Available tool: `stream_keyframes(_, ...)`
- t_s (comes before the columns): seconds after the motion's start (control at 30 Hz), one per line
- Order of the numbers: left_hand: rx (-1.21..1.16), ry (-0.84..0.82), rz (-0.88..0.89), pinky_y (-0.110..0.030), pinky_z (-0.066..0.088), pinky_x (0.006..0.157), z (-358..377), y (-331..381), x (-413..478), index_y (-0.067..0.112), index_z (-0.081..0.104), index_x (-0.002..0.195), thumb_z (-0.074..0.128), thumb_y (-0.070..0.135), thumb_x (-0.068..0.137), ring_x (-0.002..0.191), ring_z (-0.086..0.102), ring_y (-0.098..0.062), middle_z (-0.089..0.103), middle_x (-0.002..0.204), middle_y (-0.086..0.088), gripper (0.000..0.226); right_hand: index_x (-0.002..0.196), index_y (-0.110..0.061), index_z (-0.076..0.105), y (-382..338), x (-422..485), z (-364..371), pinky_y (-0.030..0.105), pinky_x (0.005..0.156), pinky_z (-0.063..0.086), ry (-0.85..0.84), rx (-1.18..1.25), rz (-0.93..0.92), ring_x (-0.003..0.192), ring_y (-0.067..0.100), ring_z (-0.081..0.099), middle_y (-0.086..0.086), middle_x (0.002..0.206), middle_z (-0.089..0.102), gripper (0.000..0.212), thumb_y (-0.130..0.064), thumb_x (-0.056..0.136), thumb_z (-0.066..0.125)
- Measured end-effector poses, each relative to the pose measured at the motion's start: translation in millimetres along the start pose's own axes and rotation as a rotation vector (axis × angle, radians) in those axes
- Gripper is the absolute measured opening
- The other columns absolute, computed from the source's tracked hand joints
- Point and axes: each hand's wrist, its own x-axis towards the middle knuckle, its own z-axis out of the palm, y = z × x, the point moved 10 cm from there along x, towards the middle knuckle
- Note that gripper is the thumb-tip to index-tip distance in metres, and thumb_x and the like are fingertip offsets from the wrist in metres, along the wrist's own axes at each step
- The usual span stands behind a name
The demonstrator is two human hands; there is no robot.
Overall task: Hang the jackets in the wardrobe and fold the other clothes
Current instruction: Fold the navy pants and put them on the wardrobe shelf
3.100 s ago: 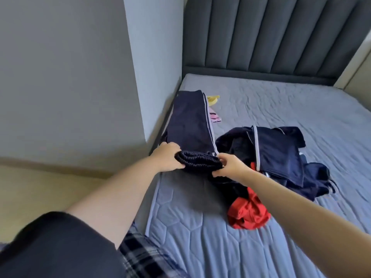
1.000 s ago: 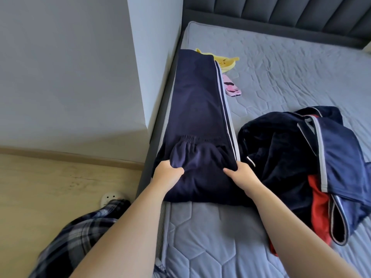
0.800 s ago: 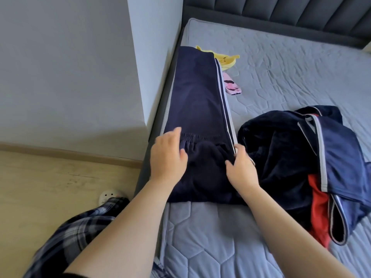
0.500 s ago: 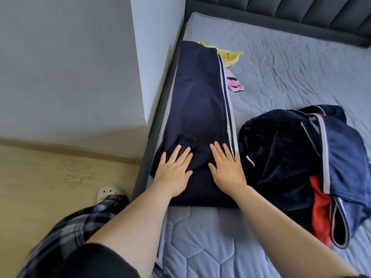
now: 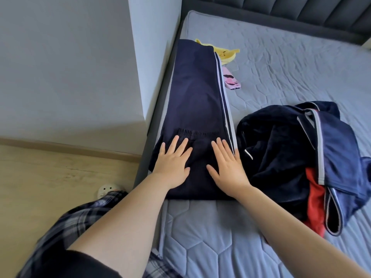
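1. The fingers of the left hand lie straight and spread, gripping nothing, flat on the folded-over end of the navy track trousers; their tips stop just short of the elastic waistband.
2. The right hand mirrors it at 3 o'clock from the left, palm down, fingers extended and holding nothing, its outer edge beside the pale side stripe.
3. The trousers run lengthwise along the left edge of the mattress, from the hands toward 12 o'clock, one end doubled back over the legs under the palms.
4. At 3 o'clock of the right hand, just beside the trousers, sits an unsorted heap of dark clothes with a grey-trimmed navy garment on top and a red garment showing beneath it.
5. Near the far end of the trousers, at 1 o'clock, lie a small yellow item and a small pink item.
6. Judged from this, the work is at the pressing-flat stage of a first fold, with the heap not yet sorted.
7. Risk: the trousers hug the mattress edge beside the wall, so a sideways push could slide the left side into the gap and skew the fold.
8. Risk: lifting the fold for another turn with only flat palms may let the loose upper layer slip and spring open.
9. Risk: the right hand could snag the neighbouring heap and drag it onto the fold.
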Motion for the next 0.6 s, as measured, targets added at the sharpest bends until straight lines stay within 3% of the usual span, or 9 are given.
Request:
stream_keyframes(0.07,-0.047,-0.026,0.048,-0.046,-0.004,0.116,-2,12,-5,0.02,0.006,0.153,0.042,0.048,0.094,0.145,-0.017,-0.02,-0.007,0.161,0.002,0.074,0.153,-0.022,0.006,-7,-21,0,0.038,0.116,-0.011,-0.044,0.011,-0.066,0.145,0.009,-0.017,-0.007,0.158,-0.007,0.081,-0.062,0.086,0.027)
stream_keyframes(0.2,-0.058,-0.251,0.156,-0.042,-0.004,0.117,27,36,-26,0.017,-0.002,0.153,0.052,0.063,0.081,0.145,-0.016,-0.017,-0.013,0.16,0.002,0.1,0.153,-0.024,0.008,-14,-49,20,0.046,0.116,-0.008,-0.204,-0.156,-0.188,0.143,0.012,-0.021,-0.002,0.16,-0.007,0.095,-0.066,0.075,0.042)
stream_keyframes(0.3,0.123,-0.292,0.125,-0.044,-0.006,0.116,43,29,-37,0.019,-0.008,0.152,0.063,0.044,0.077,0.145,-0.018,-0.02,-0.019,0.158,0.0,0.106,0.153,-0.026,-0.001,-10,-53,35,0.047,0.113,-0.011,-0.266,-0.28,-0.201,0.145,0.018,-0.019,0.001,0.16,-0.013,0.096,-0.049,0.077,0.052)
stream_keyframes(0.43,0.203,-0.209,0.084,-0.041,-0.004,0.117,41,23,-40,0.025,-0.006,0.152,0.06,0.015,0.081,0.146,-0.015,-0.019,-0.016,0.159,-0.001,0.097,0.153,-0.023,-0.005,-9,-50,46,0.05,0.116,-0.004,-0.267,-0.319,-0.115,0.147,0.022,-0.013,0.005,0.16,-0.011,0.093,-0.031,0.084,0.057)
stream_keyframes(0.53,0.163,-0.189,0.063,-0.039,0.005,0.118,38,23,-39,0.025,0.004,0.153,0.058,0.007,0.084,0.147,-0.009,-0.019,-0.009,0.16,-0.003,0.089,0.153,-0.022,0.001,-12,-46,52,0.046,0.117,0.0,-0.275,-0.267,-0.072,0.148,0.021,-0.006,0.005,0.161,-0.003,0.094,-0.015,0.081,0.061)
stream_keyframes(0.6,0.07,-0.197,0.027,-0.038,0.019,0.117,34,20,-37,0.024,0.015,0.152,0.054,0.003,0.086,0.147,-0.001,-0.019,0.003,0.16,-0.003,0.08,0.153,-0.021,0.011,-14,-42,50,0.042,0.118,0.004,-0.273,-0.219,-0.064,0.148,0.02,0.002,0.005,0.161,0.005,0.089,-0.007,0.08,0.06)
